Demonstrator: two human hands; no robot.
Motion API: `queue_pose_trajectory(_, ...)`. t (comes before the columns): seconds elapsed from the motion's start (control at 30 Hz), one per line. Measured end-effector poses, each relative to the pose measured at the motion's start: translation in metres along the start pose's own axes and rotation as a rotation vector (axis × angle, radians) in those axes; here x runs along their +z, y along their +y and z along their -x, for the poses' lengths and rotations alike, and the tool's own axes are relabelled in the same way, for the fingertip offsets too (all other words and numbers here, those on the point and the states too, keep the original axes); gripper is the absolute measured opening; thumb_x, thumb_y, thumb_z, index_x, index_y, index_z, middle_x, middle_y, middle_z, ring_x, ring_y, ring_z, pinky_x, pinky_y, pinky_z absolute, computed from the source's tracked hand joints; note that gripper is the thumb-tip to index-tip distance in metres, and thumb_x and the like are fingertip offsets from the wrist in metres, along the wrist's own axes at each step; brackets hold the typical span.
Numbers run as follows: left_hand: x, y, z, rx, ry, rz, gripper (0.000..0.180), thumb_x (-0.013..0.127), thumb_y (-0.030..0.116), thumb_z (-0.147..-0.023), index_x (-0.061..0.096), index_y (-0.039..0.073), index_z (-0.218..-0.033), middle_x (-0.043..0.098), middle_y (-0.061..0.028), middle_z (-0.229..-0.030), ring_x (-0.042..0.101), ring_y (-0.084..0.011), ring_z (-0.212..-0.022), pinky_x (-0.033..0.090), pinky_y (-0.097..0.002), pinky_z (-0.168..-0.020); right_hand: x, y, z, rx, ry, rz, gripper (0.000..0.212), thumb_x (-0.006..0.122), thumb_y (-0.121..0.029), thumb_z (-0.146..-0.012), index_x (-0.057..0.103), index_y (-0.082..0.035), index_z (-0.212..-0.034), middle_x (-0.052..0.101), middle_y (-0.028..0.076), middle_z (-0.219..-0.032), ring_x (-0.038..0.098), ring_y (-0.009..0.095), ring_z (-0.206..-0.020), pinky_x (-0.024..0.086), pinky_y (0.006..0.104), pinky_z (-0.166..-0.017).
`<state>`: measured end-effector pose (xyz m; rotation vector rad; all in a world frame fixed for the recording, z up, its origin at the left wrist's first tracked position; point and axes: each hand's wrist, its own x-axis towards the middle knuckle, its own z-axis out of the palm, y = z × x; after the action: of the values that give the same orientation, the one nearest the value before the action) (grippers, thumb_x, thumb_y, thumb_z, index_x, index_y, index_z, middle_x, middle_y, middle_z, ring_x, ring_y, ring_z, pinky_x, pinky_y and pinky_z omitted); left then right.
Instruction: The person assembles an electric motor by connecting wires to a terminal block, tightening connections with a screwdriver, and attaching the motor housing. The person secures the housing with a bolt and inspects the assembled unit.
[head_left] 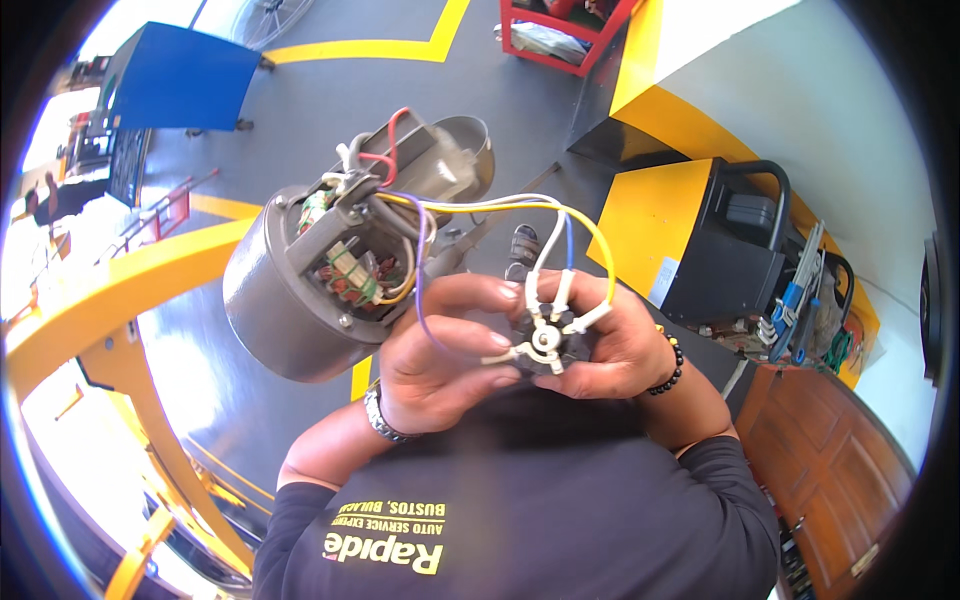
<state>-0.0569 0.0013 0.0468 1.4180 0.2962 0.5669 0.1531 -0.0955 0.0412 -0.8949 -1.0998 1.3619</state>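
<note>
In front of my chest, my right hand (622, 348) grips a small black rotary switch with a cream round centre (546, 340). White-sleeved terminals with white, blue and yellow wires (603, 250) plug into its upper side. My left hand (440, 350) pinches the white-sleeved end of a purple wire (421, 270) between thumb and finger, at the switch's left edge. Whether that end is seated on the switch I cannot tell. The wires run back to a grey metal motor housing (290, 290), whose open end shows copper windings and a green-and-white bundle.
A yellow metal frame (130, 285) curves along the left. Far left stands a blue cabinet on casters (180, 75). At right are a yellow-and-black machine (690, 240), hanging tools (795, 305) and a brown wooden panel door (825, 470). A red cart (545, 45) stands at the back.
</note>
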Motion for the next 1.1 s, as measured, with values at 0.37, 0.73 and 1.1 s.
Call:
queue_pose_trajectory(0.37,0.015,-0.011,-0.01,0.124,0.119,0.12,0.038,0.077,-0.004,-0.082,0.063,0.011,-0.113,0.057,-0.018,-0.127,0.06,-0.0328,-0.12,0.048,-0.0467,-0.103,-0.022,0.005,-0.012,-0.101,-0.099,0.109,0.046,0.083,-0.006,-0.075,0.064,0.001,-0.116,0.071,0.014,-0.101,0.072,0.03,-0.09,0.055,0.035,-0.081)
queue_pose_trajectory(0.73,0.01,0.016,0.0,0.402,0.104,-0.406,0.039,0.084,-0.004,-0.07,0.063,0.003,-0.102,0.062,-0.0189,-0.115,0.068,-0.0343,-0.095,0.058,-0.0425,-0.077,-0.019,0.009,-0.006,0.015,0.017,-0.17,0.061,0.092,-0.027,-0.071,0.06,0.005,-0.111,0.067,0.02,-0.096,0.07,0.029,-0.084,0.057,0.0391,-0.076)
queue_pose_trajectory(1.1,0.017,0.046,-0.018,0.415,0.189,-0.967,0.056,0.091,0.007,-0.064,0.062,0.008,-0.112,0.054,-0.0023,-0.082,0.055,-0.0148,-0.056,0.04,-0.028,-0.044,-0.014,0.011,-0.027,-0.17,-0.117,-0.07,0.047,0.085,-0.01,-0.078,0.063,0.002,-0.117,0.07,0.019,-0.104,0.071,0.028,-0.095,0.058,0.0374,-0.079)
